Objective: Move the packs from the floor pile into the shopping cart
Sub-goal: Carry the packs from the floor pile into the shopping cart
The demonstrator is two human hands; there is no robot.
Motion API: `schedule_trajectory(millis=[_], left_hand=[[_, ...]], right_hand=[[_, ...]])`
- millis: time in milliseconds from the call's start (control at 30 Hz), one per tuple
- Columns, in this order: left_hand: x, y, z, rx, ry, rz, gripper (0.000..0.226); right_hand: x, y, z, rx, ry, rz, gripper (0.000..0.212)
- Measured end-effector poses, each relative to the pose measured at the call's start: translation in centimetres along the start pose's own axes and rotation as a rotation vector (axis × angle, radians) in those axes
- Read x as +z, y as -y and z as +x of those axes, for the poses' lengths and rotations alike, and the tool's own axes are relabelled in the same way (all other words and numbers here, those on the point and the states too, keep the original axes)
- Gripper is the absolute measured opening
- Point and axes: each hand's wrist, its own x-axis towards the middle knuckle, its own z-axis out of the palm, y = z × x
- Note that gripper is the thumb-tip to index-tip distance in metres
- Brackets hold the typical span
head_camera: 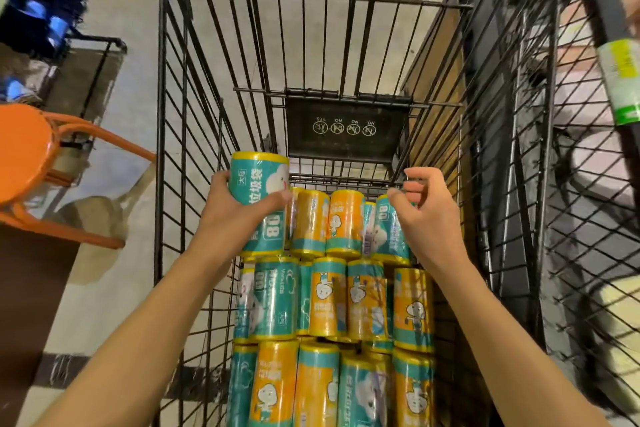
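The shopping cart (194,114) already holds rows of packs (346,298), the left hand (228,208) grasps a teal pack (258,180) above the far row, the right hand (420,208) is loosely curled and empty, and the floor pile is out of sight.

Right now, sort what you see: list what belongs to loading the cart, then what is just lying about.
Belongs to the job:
- teal pack gripped by the left hand
- right hand, holding nothing
- stacked packs
- shopping cart

Just lying about:
- orange stool
- wire basket
- green-labelled post
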Motion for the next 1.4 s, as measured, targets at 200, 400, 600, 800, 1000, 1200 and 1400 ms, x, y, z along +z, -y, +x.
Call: schedule_trajectory(millis=[200,400,600,800,1000,1200,1400], left_hand=[[0.0,2.3,3.5,-0.004,-0.096,0.149,0.074],[1.6,4.4,6.1,-0.05,-0.2,0.457,0.075],[3.4,5.5,6.2,-0.047,-0.244,0.811,0.079],[3.3,6.8,5.6,0.131,-0.246,0.953,0.085],[1.9,7.0,3.4,0.243,-0.144,1.347,0.087],[-0.7,3.1,0.7,0.494,0.072,1.425,0.068],[-2.8,-3.1,-5.1,0.744,0.238,1.416,0.048]], right_hand=[[-0.7,2.2,-1.5,-0.069,0.036,0.082,0.026],[-0.5,2.1,-2.7,-0.041,0.063,0.081,0.027],[0.0,1.2,-3.6,-0.024,0.1,0.054,0.026],[0.5,0.7,-4.3,-0.042,0.117,0.027,0.025],[0.8,1.5,-4.6,-0.047,0.118,0.022,0.026],[0.1,4.4,-5.8,-0.111,0.172,-0.206,0.031],[-3.2,9.5,-8.6,-0.255,0.226,-0.56,0.03]])
